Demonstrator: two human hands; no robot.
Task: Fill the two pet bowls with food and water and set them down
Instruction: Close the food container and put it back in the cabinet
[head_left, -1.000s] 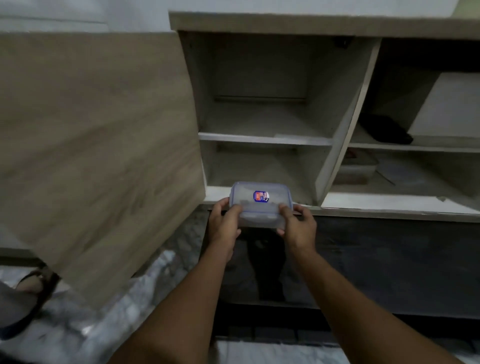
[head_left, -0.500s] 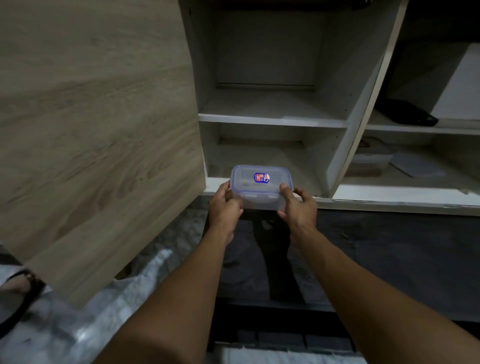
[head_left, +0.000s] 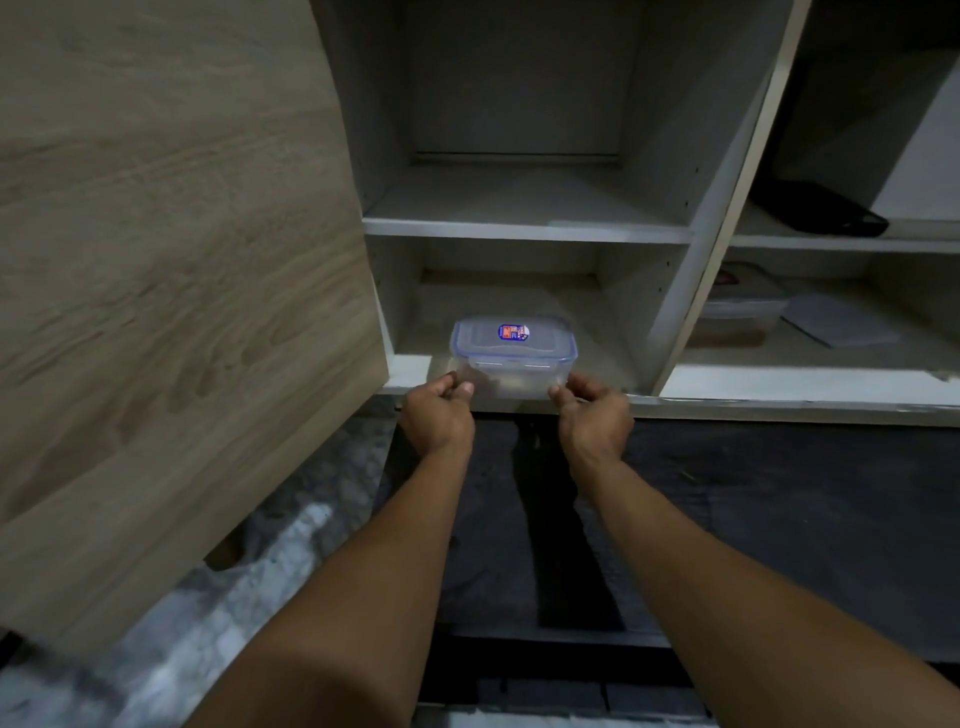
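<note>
A: What blocks the left side?

B: The open cabinet door (head_left: 171, 291). It stands out wide there, so the way in is from the front and the right.

A: And the lower compartment?

B: A clear container (head_left: 511, 353) sits at its front edge, with the left hand (head_left: 436, 415) and right hand (head_left: 597, 423) gripping its near corners. There is room behind it and on both sides.

A: Higher up?

B: The upper shelf (head_left: 524, 228) is open across its width. The slanting divider (head_left: 727, 208) walls off the right bay, where a lidded tub (head_left: 737, 317) fills the lower left corner.

Clear glossy plastic container (head_left: 513, 358); matt wood-grain cabinet door (head_left: 171, 291); smooth white shelves (head_left: 524, 228).
</note>
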